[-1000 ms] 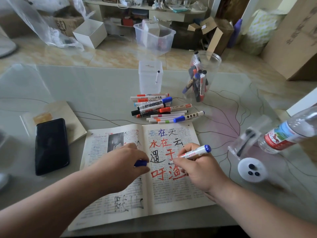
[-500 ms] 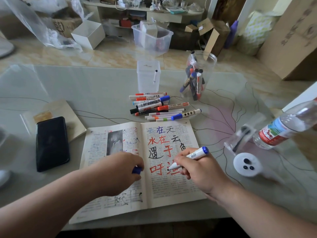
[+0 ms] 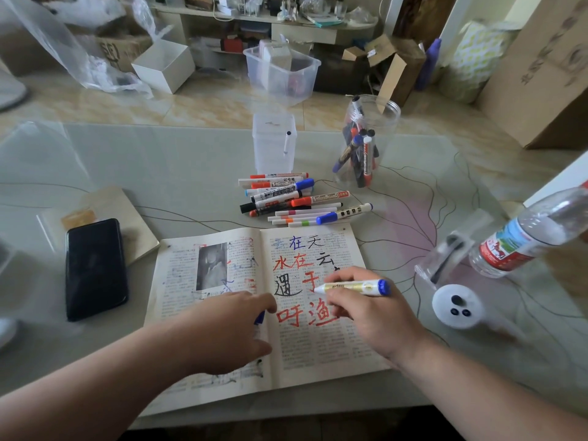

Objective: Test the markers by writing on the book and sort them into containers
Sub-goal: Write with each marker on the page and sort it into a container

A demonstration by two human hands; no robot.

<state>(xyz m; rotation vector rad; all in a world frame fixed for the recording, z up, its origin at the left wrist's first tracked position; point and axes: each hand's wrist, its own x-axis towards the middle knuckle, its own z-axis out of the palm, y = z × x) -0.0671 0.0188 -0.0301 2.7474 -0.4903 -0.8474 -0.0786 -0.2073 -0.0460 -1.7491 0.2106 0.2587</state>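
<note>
Here the right-hand grip [image 3: 362, 310] pinches a white, blue-ended plastic marker [image 3: 353, 286], tip pointing toward the left-hand grip [image 3: 229, 326], which pinches a small blue plastic cap [image 3: 259, 317]. The open printed paper book [image 3: 318, 345] lies beneath both grips; a pile of loose markers [image 3: 286, 198] lies beyond them.

I see my right hand [image 3: 366, 310] gripping a blue-ended marker [image 3: 353, 287], tip pointing left over the right page of the open book [image 3: 318, 345]. My left hand [image 3: 229, 326] rests at the book's fold, fingers [image 3: 267, 305] pinching a blue cap [image 3: 260, 317]. Beyond the book, loose markers [image 3: 286, 198] lie on the bench [image 3: 159, 160] near a square tub [image 3: 274, 144] holding one marker and a round jar [image 3: 366, 141] holding several.
</note>
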